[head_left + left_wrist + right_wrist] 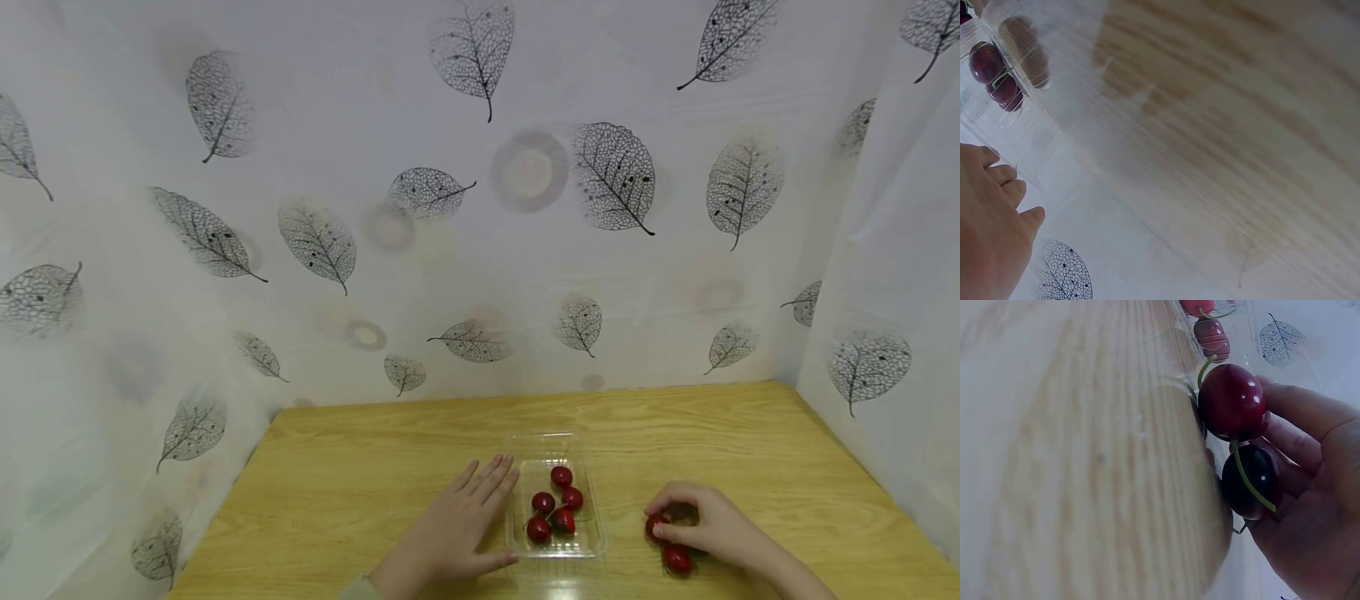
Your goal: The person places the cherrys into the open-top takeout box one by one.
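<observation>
A clear plastic box (592,533) stands on the table with several red cherries (562,521) inside, some with green stems. My left hand (461,525) lies along the box's left side, fingers straight, its thumb tip close to the near left corner. In the left wrist view, the same hand (988,219) is beside the clear wall. To the right of the box, my right hand (708,523) pinches a red cherry (654,527) between thumb and fingers. Another cherry (677,559) lies just below it on the table. The right wrist view shows a red cherry (1233,402) at the fingertips and a darker cherry (1252,481) near the palm.
The wooden table (360,467) runs back to a pale sheet (465,258) printed with leaves. That sheet closes off the back and both sides. Table surface lies between the box and my right hand.
</observation>
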A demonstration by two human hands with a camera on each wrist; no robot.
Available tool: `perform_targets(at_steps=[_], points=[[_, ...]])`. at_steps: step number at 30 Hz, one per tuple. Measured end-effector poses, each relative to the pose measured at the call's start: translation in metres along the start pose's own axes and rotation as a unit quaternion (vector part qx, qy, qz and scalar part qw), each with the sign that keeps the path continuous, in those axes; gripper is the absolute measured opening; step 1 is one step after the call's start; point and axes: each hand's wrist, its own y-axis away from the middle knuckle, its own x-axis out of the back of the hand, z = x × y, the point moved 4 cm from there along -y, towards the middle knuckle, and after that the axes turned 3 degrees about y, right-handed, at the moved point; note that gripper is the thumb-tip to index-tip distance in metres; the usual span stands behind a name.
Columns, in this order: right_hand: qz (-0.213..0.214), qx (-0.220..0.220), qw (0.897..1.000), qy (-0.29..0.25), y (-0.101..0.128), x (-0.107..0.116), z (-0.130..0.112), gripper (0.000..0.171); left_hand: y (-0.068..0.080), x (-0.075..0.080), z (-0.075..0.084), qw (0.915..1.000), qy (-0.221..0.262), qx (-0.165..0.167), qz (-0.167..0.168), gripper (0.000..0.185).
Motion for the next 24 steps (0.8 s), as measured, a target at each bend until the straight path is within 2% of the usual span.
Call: perform_targets(at_steps=[10, 19, 24], points=[[0.011, -0.007, 1.0, 0.022, -0.006, 0.005, -0.012, 0.013, 0.0, 0.001, 0.0, 1.0, 0.0, -0.001, -0.003, 0.095], [0.034, 0.024, 0.998, 0.039, -0.014, 0.008, -0.02, 0.015, 0.001, 0.003, 0.0, 1.0, 0.002, -0.003, 0.001, 0.096], [0.035, 0.02, 0.998, 0.039, -0.02, 0.009, -0.027, 0.016, 0.001, 0.004, 0.001, 1.0, 0.0, -0.003, 0.006, 0.096]])
